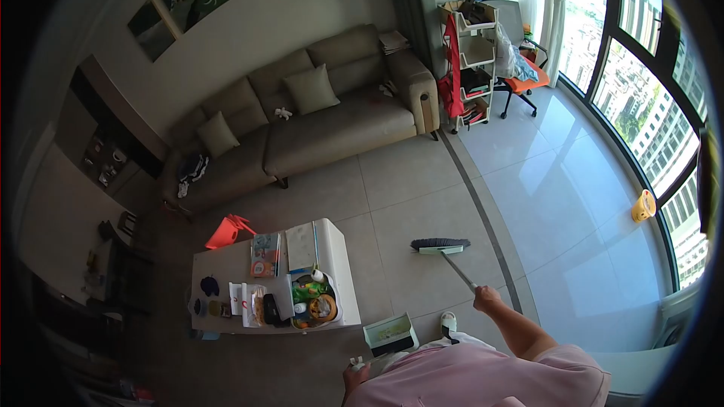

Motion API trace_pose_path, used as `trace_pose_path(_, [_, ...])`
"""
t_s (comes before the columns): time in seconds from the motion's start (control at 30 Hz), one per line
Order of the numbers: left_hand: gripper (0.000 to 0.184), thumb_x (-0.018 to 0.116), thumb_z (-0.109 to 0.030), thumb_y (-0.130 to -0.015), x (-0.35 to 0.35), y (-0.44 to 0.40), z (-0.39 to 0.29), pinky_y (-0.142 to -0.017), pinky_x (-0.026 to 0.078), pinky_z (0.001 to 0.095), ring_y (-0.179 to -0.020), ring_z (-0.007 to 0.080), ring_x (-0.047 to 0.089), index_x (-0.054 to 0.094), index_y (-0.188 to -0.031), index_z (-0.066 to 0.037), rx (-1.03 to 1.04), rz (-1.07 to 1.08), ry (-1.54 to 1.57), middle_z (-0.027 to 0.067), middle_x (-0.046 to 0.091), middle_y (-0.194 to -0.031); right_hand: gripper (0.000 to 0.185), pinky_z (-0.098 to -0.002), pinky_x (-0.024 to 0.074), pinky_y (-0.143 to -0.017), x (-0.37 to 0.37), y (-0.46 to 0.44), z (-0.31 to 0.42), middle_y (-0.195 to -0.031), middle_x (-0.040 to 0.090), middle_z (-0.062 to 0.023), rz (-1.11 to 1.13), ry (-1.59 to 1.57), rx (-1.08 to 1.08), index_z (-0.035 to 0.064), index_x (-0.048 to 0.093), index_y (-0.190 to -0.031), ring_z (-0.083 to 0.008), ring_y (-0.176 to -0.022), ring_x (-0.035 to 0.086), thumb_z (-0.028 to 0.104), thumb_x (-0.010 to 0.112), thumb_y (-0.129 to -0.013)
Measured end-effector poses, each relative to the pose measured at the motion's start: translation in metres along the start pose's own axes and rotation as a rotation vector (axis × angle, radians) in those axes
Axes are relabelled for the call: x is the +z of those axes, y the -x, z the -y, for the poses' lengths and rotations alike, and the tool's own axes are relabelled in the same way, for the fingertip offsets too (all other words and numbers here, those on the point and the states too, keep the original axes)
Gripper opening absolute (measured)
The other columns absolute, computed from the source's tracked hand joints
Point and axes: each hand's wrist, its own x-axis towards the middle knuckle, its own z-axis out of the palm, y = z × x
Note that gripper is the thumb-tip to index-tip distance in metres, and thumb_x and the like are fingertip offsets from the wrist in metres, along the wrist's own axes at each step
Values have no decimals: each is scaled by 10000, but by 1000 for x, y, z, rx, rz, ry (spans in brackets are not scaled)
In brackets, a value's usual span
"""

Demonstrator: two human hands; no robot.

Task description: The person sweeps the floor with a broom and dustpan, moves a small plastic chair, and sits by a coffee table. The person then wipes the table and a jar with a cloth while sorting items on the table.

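Observation:
My right hand (489, 299) is closed round the end of a broom's grey handle, arm stretched forward. The broom (440, 245) has dark bristles, which rest on the grey floor tiles ahead of me. Low in the view, my left hand (354, 381) is closed on a white grip, apparently the top of the dustpan's handle; the stretch between grip and pan is hard to make out. The pale green dustpan (391, 333) stands just in front of me, beside my foot, with some debris in it.
Left of me stands a white table (337, 256) with books, a basket (314, 299) and a red chair (228, 232) behind. A sofa (339, 117) lines the wall. A trolley (475, 68), an office chair (520, 83) and a yellow bucket (643, 206) are near the windows.

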Motion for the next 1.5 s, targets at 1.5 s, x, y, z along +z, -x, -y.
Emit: trace_pose_path(1.5, [357, 700, -245, -800, 149, -387, -419, -411, 391, 290, -433, 109, 499, 599, -1077, -44, 108, -206, 289, 28, 566, -606, 444, -436, 524, -809, -337, -464, 135, -993, 658, -156, 44, 550, -462, 186, 544, -1256, -330, -925, 640, 169, 564, -813])
